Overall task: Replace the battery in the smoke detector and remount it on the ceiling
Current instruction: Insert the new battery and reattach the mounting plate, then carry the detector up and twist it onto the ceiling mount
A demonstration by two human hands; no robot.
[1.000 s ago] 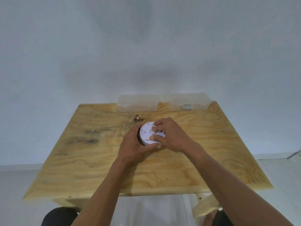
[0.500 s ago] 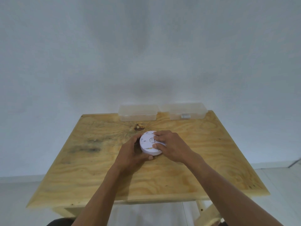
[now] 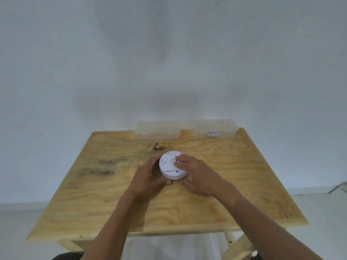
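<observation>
A round white smoke detector lies with its back face up near the middle of the wooden table. My left hand cups its left side, fingers curled behind the rim and thumb under the front edge. Over the right half lies my right hand, its fingertips on the centre of the back face and its thumb low by the front rim. A small blue spot shows beside those fingertips. The right part of the detector is hidden under the hand.
Two clear plastic boxes stand at the table's far edge against the wall: a left box and a right box with a small grey item inside. A dark knot marks the wood behind the detector.
The detector has tipped from tilted toward me to nearly flat on the table. My right thumb has slid off the back face down to the front rim. The view has risen slightly.
</observation>
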